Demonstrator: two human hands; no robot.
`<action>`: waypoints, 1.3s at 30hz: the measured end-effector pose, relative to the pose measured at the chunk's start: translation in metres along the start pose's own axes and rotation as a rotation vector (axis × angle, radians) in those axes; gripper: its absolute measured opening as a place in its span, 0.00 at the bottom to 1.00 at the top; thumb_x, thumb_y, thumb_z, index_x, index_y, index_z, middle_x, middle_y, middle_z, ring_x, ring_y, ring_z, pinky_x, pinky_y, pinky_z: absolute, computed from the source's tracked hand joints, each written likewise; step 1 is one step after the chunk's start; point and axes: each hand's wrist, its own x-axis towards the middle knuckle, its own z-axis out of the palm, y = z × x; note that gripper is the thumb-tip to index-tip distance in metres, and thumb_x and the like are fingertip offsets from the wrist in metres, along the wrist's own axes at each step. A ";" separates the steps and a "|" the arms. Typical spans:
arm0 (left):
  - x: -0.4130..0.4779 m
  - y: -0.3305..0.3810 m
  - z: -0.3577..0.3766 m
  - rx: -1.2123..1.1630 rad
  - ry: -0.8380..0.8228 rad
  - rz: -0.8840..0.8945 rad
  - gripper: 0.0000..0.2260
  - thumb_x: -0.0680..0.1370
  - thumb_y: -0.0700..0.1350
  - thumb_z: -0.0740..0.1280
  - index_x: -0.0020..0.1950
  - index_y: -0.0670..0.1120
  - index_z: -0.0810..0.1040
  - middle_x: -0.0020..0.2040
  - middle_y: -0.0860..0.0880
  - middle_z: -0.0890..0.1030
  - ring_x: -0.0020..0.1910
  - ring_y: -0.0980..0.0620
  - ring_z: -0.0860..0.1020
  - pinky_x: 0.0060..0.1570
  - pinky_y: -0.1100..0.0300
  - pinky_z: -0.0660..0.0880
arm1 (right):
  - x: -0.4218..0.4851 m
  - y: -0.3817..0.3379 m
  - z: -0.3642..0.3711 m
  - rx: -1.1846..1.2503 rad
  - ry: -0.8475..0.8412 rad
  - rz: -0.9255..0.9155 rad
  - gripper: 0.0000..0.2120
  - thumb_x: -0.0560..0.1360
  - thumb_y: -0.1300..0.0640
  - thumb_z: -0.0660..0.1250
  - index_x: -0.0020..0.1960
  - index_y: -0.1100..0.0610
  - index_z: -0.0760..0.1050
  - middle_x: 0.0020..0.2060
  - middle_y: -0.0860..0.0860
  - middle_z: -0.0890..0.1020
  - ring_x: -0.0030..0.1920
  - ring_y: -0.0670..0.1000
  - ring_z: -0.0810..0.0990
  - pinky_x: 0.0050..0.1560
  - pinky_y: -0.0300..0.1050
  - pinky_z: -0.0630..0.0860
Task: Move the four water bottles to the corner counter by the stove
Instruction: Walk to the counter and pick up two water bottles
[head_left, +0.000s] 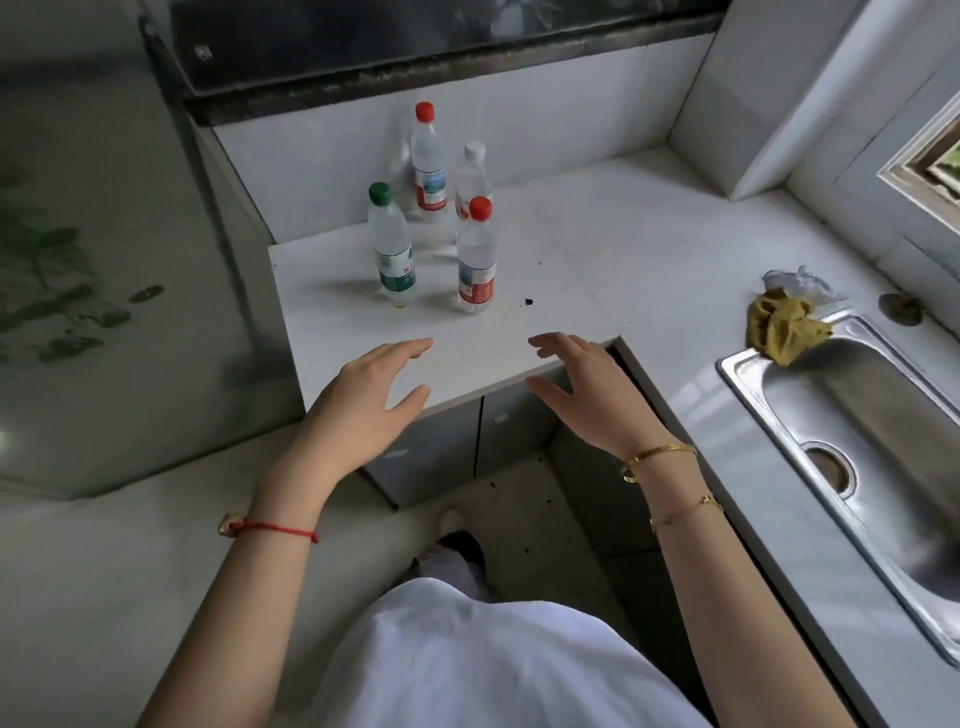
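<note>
White tiled corner bench (571, 249), L-shaped: carries four clear plastic water bottles, all upright, grouped near its left end against the white tiled back wall. Front left, green-capped bottle with green label (392, 249); front right, red-capped bottle with red-and-white label (476, 257); rear left, taller-standing red-capped bottle with red label (428, 158); rear right, white-capped bottle (471, 176), partly hidden behind the front red-capped one. The bottles stand close together but whether any touch cannot be told. Left hand (363, 395) and right hand (587, 395): both empty, fingers spread wide, palms facing each other, held over the bench's front edge, apart from the bottles. Red cord on the left wrist, gold bracelets on the right. Right arm of the bench: stainless steel sink (841, 415) with a crumpled mustard-yellow cloth (784, 327) at its far rim.
</note>
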 end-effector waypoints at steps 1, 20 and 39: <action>0.004 -0.001 0.001 0.000 0.005 -0.004 0.22 0.78 0.49 0.65 0.72 0.55 0.68 0.67 0.56 0.74 0.65 0.56 0.73 0.64 0.59 0.69 | 0.005 0.002 0.001 0.005 0.002 -0.002 0.22 0.78 0.48 0.62 0.70 0.51 0.66 0.63 0.49 0.76 0.64 0.51 0.72 0.63 0.47 0.71; 0.111 -0.042 -0.025 0.052 0.111 -0.036 0.19 0.78 0.48 0.65 0.69 0.52 0.71 0.64 0.51 0.77 0.60 0.50 0.76 0.57 0.55 0.74 | 0.141 0.000 0.003 0.007 0.089 -0.030 0.23 0.76 0.47 0.66 0.68 0.52 0.67 0.63 0.51 0.76 0.61 0.52 0.75 0.61 0.47 0.74; 0.225 -0.094 -0.011 -0.058 0.320 -0.253 0.30 0.74 0.45 0.71 0.73 0.45 0.62 0.67 0.43 0.70 0.66 0.45 0.70 0.60 0.55 0.70 | 0.250 0.009 0.027 0.132 0.175 0.054 0.28 0.74 0.50 0.68 0.69 0.59 0.64 0.66 0.57 0.73 0.63 0.57 0.73 0.64 0.52 0.73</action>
